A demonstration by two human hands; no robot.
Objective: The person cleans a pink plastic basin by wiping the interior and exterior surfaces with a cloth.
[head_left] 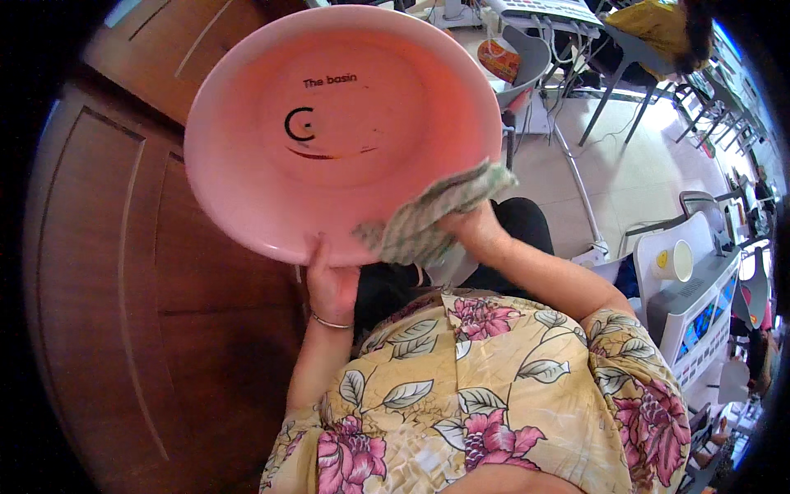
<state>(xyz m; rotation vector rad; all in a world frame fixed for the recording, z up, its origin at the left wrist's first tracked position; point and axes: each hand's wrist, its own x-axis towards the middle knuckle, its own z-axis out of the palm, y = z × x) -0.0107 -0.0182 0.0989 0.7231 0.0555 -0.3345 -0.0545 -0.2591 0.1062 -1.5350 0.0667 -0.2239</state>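
A large round pink basin (346, 185) is held up in front of me, tilted so that its inside faces me. Dark printing and a curved mark show on its bottom. My left hand (329, 280) grips the near rim from below, the thumb over the edge and the other fingers hidden behind the basin. A green and white checked cloth (428, 216) is bunched in my right hand (473, 226) at the basin's near right rim. The cloth covers most of that hand's fingers.
Brown wooden panelling (107, 247) stands close on the left. To the right, a white paper cup (675, 262) sits by a grey-white machine with screens (695, 317). Grey chairs (629, 58) and loose cables lie beyond, over a tiled floor (617, 165).
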